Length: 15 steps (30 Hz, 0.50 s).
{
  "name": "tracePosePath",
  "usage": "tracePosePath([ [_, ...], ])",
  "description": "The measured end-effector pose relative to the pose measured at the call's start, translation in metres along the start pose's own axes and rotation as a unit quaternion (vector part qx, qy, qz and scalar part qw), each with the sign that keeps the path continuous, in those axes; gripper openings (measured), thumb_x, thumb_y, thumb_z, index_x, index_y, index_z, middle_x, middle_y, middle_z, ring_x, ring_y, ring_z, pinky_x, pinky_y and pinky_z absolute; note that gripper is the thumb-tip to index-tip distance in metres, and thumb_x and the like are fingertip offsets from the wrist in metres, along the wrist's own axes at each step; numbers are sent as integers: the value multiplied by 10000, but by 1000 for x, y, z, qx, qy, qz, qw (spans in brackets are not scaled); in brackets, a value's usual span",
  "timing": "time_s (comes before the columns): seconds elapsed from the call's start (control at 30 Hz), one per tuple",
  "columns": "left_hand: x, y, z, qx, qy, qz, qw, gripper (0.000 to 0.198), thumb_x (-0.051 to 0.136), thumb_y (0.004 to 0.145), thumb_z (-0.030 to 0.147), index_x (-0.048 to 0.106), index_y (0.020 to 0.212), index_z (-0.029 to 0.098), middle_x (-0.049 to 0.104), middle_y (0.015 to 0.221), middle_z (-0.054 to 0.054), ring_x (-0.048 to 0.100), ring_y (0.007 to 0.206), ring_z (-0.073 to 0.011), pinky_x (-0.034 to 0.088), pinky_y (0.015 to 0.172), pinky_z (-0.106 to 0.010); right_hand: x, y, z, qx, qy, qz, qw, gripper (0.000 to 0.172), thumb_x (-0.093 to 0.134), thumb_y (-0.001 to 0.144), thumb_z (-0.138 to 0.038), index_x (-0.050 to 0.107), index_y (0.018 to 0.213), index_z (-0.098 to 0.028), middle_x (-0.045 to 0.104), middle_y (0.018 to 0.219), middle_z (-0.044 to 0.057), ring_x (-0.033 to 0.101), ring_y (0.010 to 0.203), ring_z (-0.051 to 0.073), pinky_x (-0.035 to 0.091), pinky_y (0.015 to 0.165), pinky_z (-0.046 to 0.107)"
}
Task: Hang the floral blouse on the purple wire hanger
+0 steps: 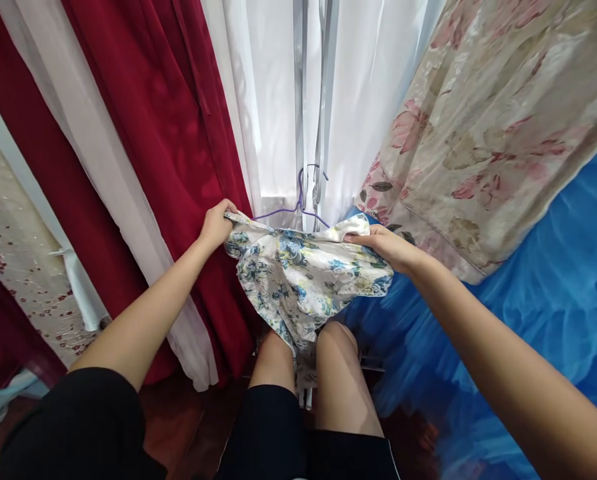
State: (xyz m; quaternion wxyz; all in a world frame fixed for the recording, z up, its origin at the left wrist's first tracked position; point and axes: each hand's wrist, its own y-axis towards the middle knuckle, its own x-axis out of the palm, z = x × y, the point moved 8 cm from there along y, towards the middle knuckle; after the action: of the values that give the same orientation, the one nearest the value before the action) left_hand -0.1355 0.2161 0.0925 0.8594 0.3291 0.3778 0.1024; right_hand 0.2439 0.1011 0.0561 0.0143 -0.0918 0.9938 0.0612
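1. Because the camera looks down from the head, the largest things frame the view: a red curtain (143,133) on the left, a white sheer curtain (273,100) in the middle, a beige flowered cloth (498,120) on the upper right and a blue fabric (528,320) under it.
2. In the middle hangs a floral garment (303,273), white with blue and yellow flowers. It sits on a purple hanger (298,210), and its lower part falls down to the person's bare knees.
3. The hanger's hook rests at a grey vertical rail (309,100) between the white curtains; how firmly it sits I cannot tell.
4. The left hand (217,223) is closed on the left shoulder edge of the garment, just beside the red curtain.
5. The right hand (385,243) pinches the right shoulder edge, with fingers flat on the cloth and near the blue fabric.
6. The two hands are well apart, one on each side of the hanger.
7. I judge some risks: if one hand pulls more strongly, the thin cloth may slide off that end of the hanger; a pull toward the body may lift the hook from the rail; the hem may also catch on the knees.
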Motion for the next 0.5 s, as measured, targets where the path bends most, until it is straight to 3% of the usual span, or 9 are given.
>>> tracePosePath([
  [0.1, 17, 13, 21, -23, -76, -8, 997, 341, 528, 659, 71, 580, 978, 182, 667, 824, -17, 593, 785, -187, 434, 767, -287, -6, -8, 7, 22, 13, -15, 1000, 367, 916, 636, -408, 803, 847, -130, 779, 781, 87, 687, 630, 204, 531, 559, 283],
  [0.17, 24, 11, 21, -74, -95, -3, 993, 406, 582, 653, 88, 552, 1047, 184, 651, 782, -1, 576, 715, -179, 431, 706, -282, -15, -16, 14, -5, 5, 7, 1000, 395, 911, 653, -401, 809, 940, -150, 793, 877, 84, 708, 724, 210, 547, 622, 280],
  [0.27, 20, -1, 9, -169, -123, 26, 978, 392, 687, 623, 129, 556, 989, 180, 585, 690, 25, 500, 606, -150, 388, 614, -269, -45, -36, 26, -83, -19, 139, 987, 360, 891, 685, -430, 802, 920, -173, 768, 824, 34, 654, 689, 156, 489, 598, 238],
  [0.37, 25, -17, 4, -246, -245, -72, 935, 246, 757, 618, 216, 605, 804, 163, 547, 623, 15, 451, 551, -120, 366, 565, -258, -70, -54, 32, -141, -39, 247, 958, 350, 845, 728, -501, 735, 687, -172, 604, 565, -24, 452, 494, 99, 336, 469, 240],
  [0.43, 32, -28, 19, -239, -319, -172, 901, 263, 803, 614, 281, 667, 795, 148, 626, 690, -32, 524, 598, -139, 411, 585, -264, -79, -56, 24, -181, -31, 274, 944, 376, 830, 739, -522, 691, 641, -187, 542, 526, -36, 391, 467, 98, 294, 455, 257],
  [0.5, 35, -39, 41, -216, -351, -231, 881, 347, 845, 612, 340, 718, 866, 141, 695, 799, -74, 609, 690, -181, 473, 637, -289, -87, -54, 9, -217, -9, 306, 927, 374, 819, 746, -541, 675, 668, -205, 548, 549, -30, 419, 477, 117, 322, 467, 270],
])
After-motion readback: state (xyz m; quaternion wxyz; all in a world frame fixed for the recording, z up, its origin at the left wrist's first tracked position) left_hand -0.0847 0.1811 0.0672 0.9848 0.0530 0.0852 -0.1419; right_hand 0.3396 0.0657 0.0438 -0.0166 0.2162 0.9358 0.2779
